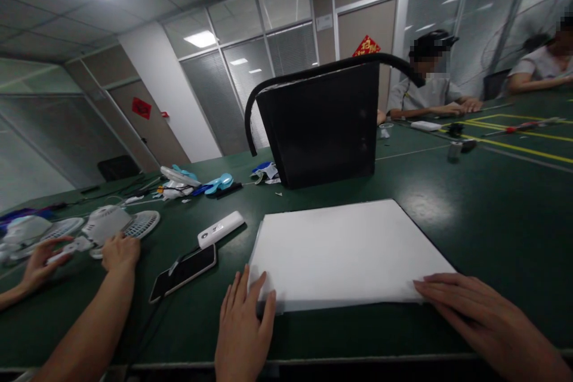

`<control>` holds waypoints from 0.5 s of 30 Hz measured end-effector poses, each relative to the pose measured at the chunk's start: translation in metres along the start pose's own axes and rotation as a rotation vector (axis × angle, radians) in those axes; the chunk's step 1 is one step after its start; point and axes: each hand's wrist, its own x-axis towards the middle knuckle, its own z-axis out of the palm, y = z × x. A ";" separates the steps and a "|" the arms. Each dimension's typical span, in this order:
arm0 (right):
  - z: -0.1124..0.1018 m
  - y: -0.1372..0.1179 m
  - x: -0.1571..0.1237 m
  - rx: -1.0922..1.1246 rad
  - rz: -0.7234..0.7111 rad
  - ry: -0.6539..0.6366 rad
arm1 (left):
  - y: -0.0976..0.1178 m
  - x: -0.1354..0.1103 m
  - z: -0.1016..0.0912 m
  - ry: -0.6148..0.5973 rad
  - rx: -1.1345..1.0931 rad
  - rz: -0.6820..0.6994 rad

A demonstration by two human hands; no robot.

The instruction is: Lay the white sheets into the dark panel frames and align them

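A white flat board (344,250) lies on the green table (492,215) in front of me. My left hand (244,322) rests flat at the board's near left corner, fingers stretched out and touching its edge. My right hand (483,319) lies flat at the near right corner, fingertips on the board's edge. Neither hand holds anything.
A black case (324,122) with a curved handle stands behind the board. A phone (183,271) and a white remote-like device (221,229) lie to the left. Another person's hands (120,252) work on a white fan (111,224) at left. Two people sit at the far right.
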 end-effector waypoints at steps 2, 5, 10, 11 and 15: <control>0.003 0.002 -0.005 -0.009 0.044 0.002 | 0.002 0.000 -0.002 -0.017 -0.002 -0.011; 0.008 0.007 -0.013 -0.052 0.051 -0.031 | 0.004 -0.001 -0.006 -0.042 -0.035 -0.029; 0.010 0.008 -0.013 -0.076 0.027 -0.032 | 0.008 -0.003 -0.012 -0.016 -0.105 -0.023; 0.009 0.008 -0.013 -0.078 0.015 -0.031 | 0.009 -0.003 -0.012 -0.009 -0.105 -0.023; 0.008 0.007 -0.010 -0.063 -0.008 -0.051 | 0.010 -0.003 -0.013 -0.007 -0.092 -0.034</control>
